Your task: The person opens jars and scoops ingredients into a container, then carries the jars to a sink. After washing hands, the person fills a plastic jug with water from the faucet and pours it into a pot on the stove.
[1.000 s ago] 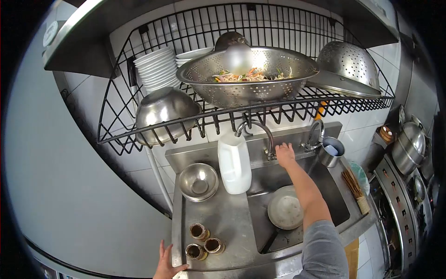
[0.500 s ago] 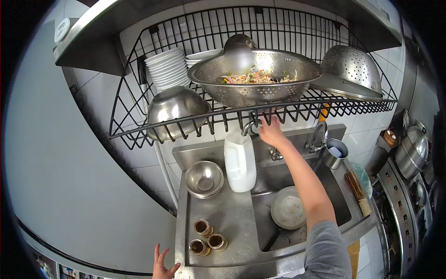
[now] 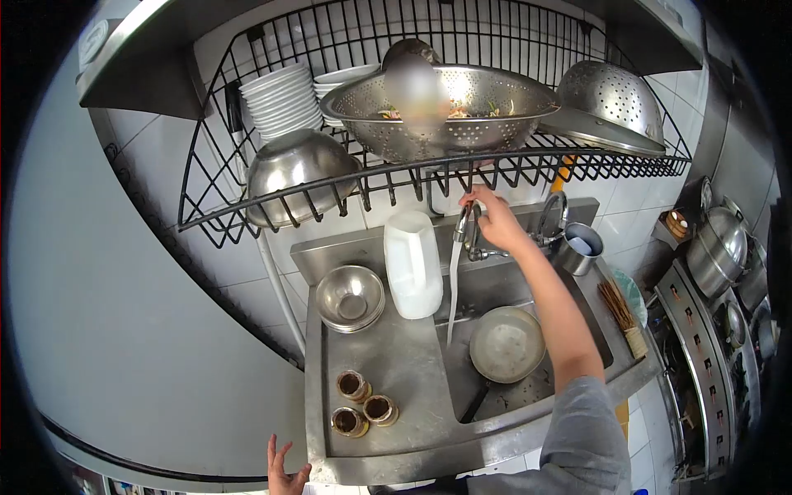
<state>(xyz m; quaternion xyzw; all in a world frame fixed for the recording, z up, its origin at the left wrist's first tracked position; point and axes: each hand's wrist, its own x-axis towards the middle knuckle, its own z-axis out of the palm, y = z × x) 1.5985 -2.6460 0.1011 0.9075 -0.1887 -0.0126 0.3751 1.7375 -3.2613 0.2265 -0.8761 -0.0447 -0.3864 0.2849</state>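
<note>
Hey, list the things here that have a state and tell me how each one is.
Left faucet, running
White jug, upright
Pan, face up
Counter bowls, stacked, open side up
Three jars, open
Plates, stacked
Large colander, upright, holding shredded food
Domed colander, upside down
Rack bowl, upside down
Left hand, open
Right hand, closed on left faucet

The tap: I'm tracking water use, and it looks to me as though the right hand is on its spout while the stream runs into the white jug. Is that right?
Not quite: the head view shows the stream falling into the sink, beside the white jug, not into it. The right hand is on the tap's spout, as you say.
</note>
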